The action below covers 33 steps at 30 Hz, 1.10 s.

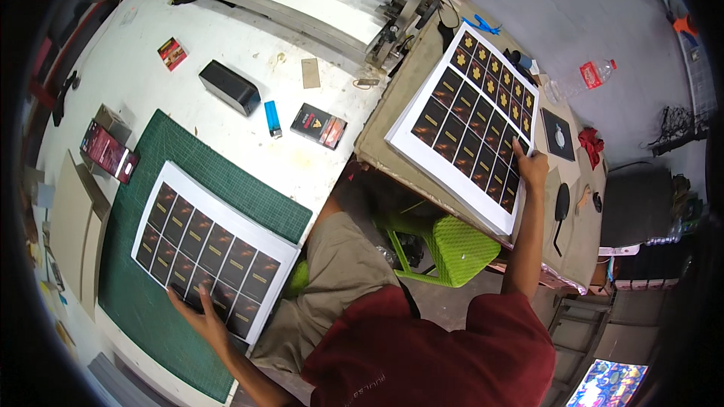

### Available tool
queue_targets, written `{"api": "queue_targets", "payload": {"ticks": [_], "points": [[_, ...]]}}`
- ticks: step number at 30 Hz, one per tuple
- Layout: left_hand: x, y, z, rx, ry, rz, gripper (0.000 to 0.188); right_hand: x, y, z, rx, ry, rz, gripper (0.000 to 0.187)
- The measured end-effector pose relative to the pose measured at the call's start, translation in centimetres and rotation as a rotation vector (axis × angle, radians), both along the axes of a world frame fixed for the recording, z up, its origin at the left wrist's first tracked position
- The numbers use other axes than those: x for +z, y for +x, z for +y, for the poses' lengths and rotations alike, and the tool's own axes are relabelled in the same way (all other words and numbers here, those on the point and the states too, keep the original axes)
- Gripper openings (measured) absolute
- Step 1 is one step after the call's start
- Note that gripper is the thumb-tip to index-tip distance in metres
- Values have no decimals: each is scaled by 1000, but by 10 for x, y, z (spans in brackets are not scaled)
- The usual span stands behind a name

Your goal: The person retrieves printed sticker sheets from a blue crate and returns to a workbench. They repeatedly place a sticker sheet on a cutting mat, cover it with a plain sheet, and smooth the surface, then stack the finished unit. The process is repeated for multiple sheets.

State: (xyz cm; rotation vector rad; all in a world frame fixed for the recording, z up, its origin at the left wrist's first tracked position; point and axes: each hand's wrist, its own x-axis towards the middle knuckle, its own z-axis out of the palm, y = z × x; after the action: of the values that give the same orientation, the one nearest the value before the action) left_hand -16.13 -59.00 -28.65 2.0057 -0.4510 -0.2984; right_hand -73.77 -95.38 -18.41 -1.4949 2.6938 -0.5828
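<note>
My left hand [202, 320] rests at the near edge of a smaller stack of printed sheets [207, 245], its visible fingers spread apart. Dark rectangular panels cover that stack, which lies on a green cutting mat [256, 192]. Out to the right, my right hand [532, 168] holds the edge of a thicker stack of white sheets [471, 124] printed with dark panels and yellow marks. One digit lies on top of the print; the other fingers are partly hidden at the edge. This second stack sits on the brown side table.
On the white table are a black box [229, 87], a blue lighter [272, 119], a dark pack [318, 126], a red pack [172, 53] and a maroon box [110, 152]. A metal roller machine [392, 7] spans the back. A green stool [456, 252] stands between the tables; a bottle [592, 75] lies far right.
</note>
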Motion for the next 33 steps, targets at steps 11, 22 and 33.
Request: {"api": "queue_targets", "payload": {"ticks": [11, 22, 33], "points": [[-10, 6, 2, 0, 157, -146, 69, -13, -74, -46, -2, -97, -605, 56], [28, 25, -30, 154, 332, -462, 68, -2, -143, -45, 437, -667, 182, 18], [136, 6, -255, -609, -106, -696, 68, 198, -103, -239, 594, -935, -1090, 31]]}}
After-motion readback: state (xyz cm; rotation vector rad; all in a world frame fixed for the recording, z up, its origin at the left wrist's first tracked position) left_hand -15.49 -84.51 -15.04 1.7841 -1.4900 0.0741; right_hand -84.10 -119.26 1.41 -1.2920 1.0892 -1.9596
